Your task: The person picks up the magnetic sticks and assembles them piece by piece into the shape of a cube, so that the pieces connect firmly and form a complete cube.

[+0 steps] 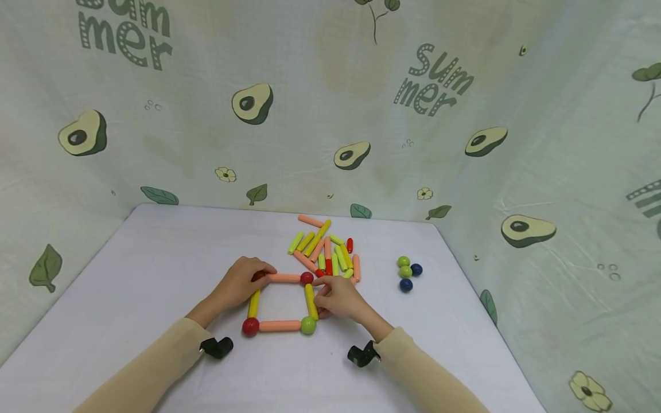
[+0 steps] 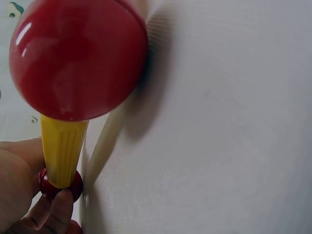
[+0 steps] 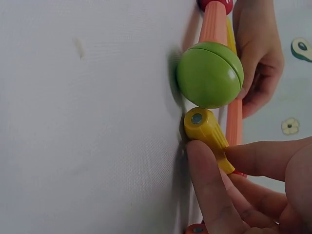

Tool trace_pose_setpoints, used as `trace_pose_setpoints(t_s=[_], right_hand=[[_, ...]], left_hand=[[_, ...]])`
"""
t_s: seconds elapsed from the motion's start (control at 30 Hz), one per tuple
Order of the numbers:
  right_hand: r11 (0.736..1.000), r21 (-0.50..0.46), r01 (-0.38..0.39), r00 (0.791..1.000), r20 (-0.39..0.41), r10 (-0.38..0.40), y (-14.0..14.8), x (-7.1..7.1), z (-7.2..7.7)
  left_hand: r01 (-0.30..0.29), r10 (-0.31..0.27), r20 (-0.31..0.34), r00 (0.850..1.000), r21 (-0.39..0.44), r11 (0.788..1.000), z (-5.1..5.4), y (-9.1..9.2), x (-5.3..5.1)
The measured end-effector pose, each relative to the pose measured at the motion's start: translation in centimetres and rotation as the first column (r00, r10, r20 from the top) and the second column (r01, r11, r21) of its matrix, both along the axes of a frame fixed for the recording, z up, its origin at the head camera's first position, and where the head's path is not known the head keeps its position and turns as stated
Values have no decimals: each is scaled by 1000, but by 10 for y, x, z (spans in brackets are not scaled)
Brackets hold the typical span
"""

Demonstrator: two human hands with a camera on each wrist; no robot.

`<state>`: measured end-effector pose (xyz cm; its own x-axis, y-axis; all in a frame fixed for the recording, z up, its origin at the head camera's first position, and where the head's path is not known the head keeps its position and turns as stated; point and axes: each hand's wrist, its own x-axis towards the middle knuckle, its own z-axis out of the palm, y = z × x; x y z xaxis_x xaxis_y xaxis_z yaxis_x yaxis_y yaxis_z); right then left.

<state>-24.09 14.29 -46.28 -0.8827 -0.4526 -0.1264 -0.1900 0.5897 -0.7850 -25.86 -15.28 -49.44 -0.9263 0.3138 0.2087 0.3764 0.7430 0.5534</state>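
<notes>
On the table lies a four-sided frame of magnetic sticks and balls. My left hand (image 1: pixel 241 282) grips the red ball (image 2: pixel 76 187) at its far left corner, which the fingers hide in the head view. A yellow stick (image 1: pixel 254 304) runs from there to the near left red ball (image 1: pixel 251 327). Salmon sticks form the far side (image 1: pixel 285 278) and near side (image 1: pixel 280 326). With my right hand (image 1: pixel 338 297) I pinch the right yellow stick (image 3: pixel 209 132), which slants out beside the green ball (image 3: pixel 209 75), its grey end disc showing. Its far end is near the far right red ball (image 1: pixel 307 278).
Behind the frame lies a loose pile of yellow, lime, salmon and red sticks (image 1: pixel 328 246). Farther right, lime balls (image 1: pixel 405 272) and dark blue balls (image 1: pixel 405 285) sit in a cluster. A printed cloth (image 1: pixel 310 115) hangs behind the white table (image 1: pixel 170 258).
</notes>
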Motion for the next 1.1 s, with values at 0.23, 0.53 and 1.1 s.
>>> trace_pose_setpoints(t_s=[0.23, 0.53, 1.1], right_hand=[[999, -11, 31, 999, 42, -31, -4, 0, -3], [998, 41, 56, 998, 10, -56, -11, -1, -1], [986, -103, 132, 976, 188, -111, -13, -2, -7]], left_hand=[[-2, 2, -5, 1000, -8, 1000, 0, 0, 0], [1, -1, -19, 1000, -5, 1000, -2, 0, 0], [-1, 1, -17, 1000, -20, 1000, 0, 0, 0]])
